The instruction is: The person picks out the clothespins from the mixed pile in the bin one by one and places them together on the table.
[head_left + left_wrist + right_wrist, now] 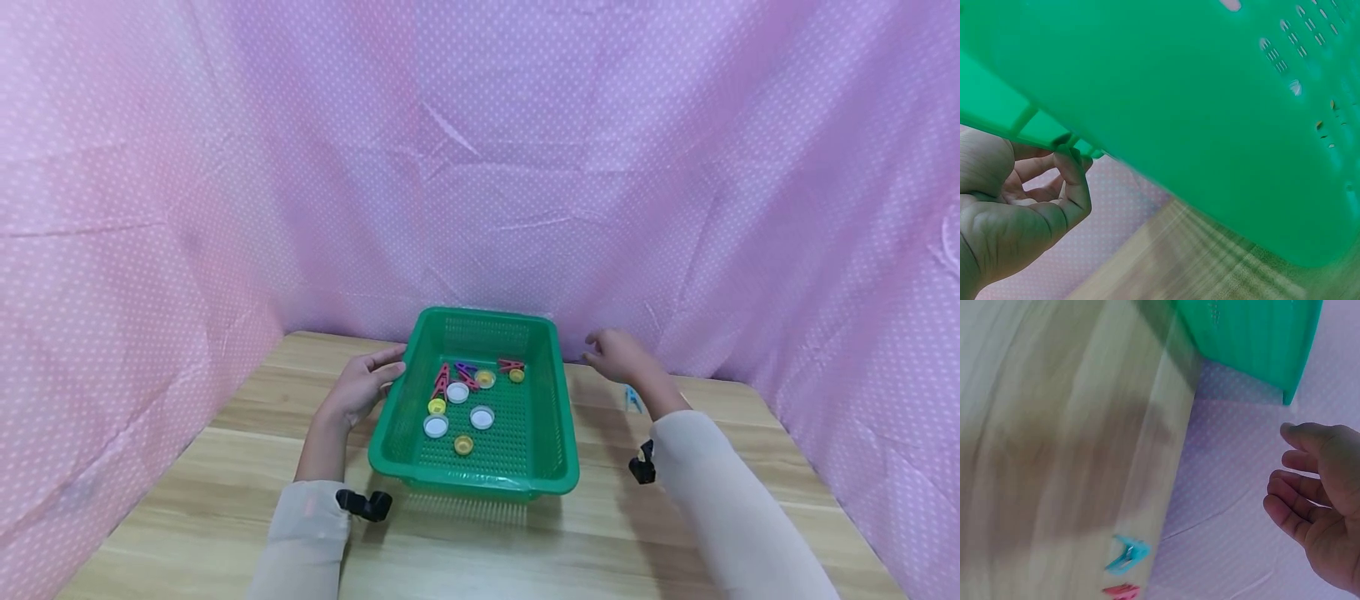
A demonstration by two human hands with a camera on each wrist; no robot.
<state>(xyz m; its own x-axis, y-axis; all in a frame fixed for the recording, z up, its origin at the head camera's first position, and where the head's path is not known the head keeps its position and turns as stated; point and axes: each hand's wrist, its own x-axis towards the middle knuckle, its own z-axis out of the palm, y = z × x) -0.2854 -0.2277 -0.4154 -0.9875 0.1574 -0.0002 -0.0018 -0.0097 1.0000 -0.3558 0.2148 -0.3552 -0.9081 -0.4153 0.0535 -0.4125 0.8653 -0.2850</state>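
One green basket [480, 481], on the counter [247, 467], long axis running away from me, short end facing me; caps [482, 417] and clothespins [442, 387] inside. Left hand [360, 387]: my fingers pinching the basket's left rim. Right hand [619, 358]: my fingers loosely bent, empty, beyond its right rim

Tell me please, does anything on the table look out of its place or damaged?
A blue clip and a pink clip lie on the table, to the right of the basket. They look out of place because the other visible clips are inside it, with the caps. I see no spill or damage.
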